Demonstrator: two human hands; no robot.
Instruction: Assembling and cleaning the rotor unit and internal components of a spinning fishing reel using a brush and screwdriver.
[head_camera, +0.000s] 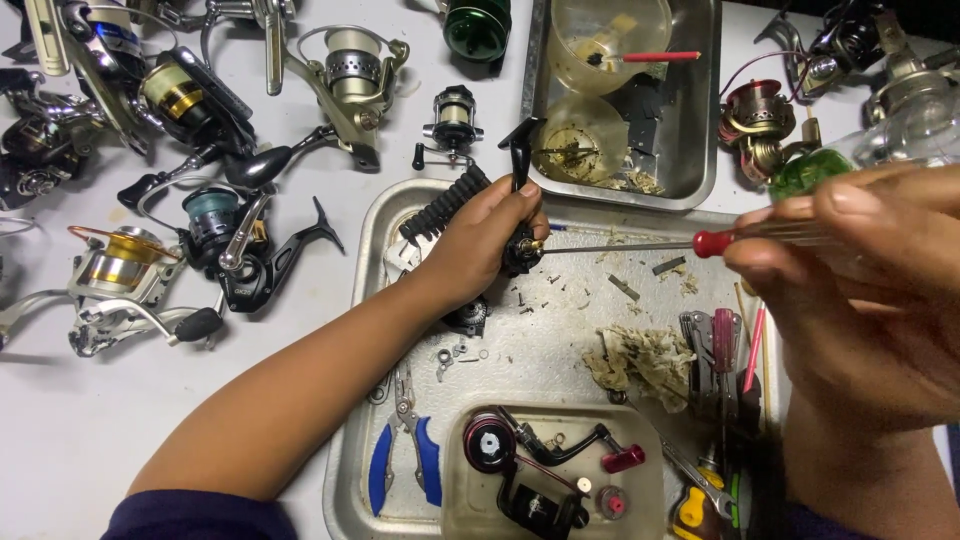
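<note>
- While the left hand (490, 235) is clamped around a black reel part (522, 205), the right hand (860, 290) is closed on the clear handle of a screwdriver (640, 245), whose thin shaft runs leftward until its tip meets the part; both sit above the metal tray (372, 260).
- Handling, as judged: the reel part looks rigid, compact and fairly light, with small screws that are easily lost; its body gives the firmest hold, not its projecting black knob.
- The screwdriver appears stiff and slim; its smooth handle may slip if greasy.
- Just below the left hand: loose screws and washers (450, 352) on the tray floor.
- Between and below the hands: a wad of frayed fibre (640, 360).
- Under the right hand: a folding multi-tool (712, 350).
- Near the left forearm: blue-handled pliers (405, 450) and a plastic tub (460, 505) of reel parts.
- Beyond the left hand: spinning reels (230, 240) crowd the table, well apart.
</note>
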